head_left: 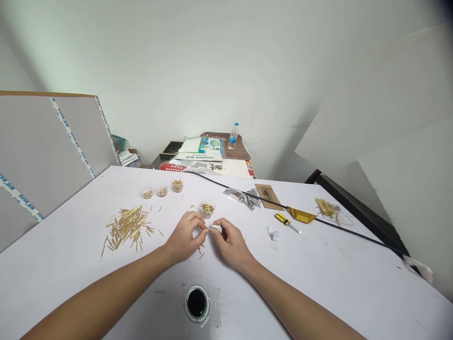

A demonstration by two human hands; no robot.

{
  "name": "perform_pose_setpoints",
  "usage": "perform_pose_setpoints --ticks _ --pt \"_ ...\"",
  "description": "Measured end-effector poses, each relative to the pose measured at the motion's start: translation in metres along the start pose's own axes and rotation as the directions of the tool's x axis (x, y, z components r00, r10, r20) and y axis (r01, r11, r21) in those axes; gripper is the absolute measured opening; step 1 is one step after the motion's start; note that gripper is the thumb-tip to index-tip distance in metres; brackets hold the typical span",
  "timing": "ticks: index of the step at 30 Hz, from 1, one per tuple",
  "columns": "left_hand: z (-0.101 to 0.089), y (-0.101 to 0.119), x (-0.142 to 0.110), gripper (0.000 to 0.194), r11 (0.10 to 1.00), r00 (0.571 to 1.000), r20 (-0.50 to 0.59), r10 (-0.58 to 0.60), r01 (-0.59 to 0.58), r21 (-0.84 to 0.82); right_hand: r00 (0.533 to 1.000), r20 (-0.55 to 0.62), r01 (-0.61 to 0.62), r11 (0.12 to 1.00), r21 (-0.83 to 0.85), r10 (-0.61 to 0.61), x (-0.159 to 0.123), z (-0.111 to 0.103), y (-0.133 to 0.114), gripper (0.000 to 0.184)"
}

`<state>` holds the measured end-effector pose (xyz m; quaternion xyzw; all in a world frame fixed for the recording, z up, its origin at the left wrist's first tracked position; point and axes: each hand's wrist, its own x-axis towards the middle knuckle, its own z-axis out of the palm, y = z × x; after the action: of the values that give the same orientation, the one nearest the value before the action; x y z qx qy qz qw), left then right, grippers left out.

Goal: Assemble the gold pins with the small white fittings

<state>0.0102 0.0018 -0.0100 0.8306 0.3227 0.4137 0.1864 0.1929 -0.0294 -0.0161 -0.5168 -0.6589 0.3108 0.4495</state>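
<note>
Over the middle of the white table, my left hand (187, 237) pinches one end of a small gold-coloured pin (209, 229). My right hand (231, 244) is closed around a small white piece (216, 228), its fingertips meeting the pin's other end. Whether the pin sits inside the white piece I cannot tell. Just beyond my fingers stands a clear cup of short gold pieces (207, 210). A few loose gold pins (201, 256) lie beneath my hands. To the left spreads a large pile of long gold pins (128, 227).
Three small clear cups of metal parts (162, 191) stand behind the pile. At right lie a yellow-black screwdriver (288, 223), crumpled paper (272, 233), a cardboard piece (269, 196) and a black cable (354, 232). A round opening (197, 303) with a white rim is near me.
</note>
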Motion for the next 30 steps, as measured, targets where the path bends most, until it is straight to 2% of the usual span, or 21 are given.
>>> perform_pose_setpoints --ticks 7,30 --pt "0.0009 0.0003 0.0005 0.009 1.000 1.000 -0.016 -0.025 0.025 -0.006 0.996 -0.055 0.068 0.993 -0.095 -0.073 -0.0020 0.0023 -0.0012 0.018" --pt "-0.0003 0.0030 0.0014 0.008 0.999 0.999 -0.004 -0.042 0.042 -0.017 0.997 -0.043 0.060 0.991 -0.121 -0.065 -0.0033 0.0028 -0.0020 0.017"
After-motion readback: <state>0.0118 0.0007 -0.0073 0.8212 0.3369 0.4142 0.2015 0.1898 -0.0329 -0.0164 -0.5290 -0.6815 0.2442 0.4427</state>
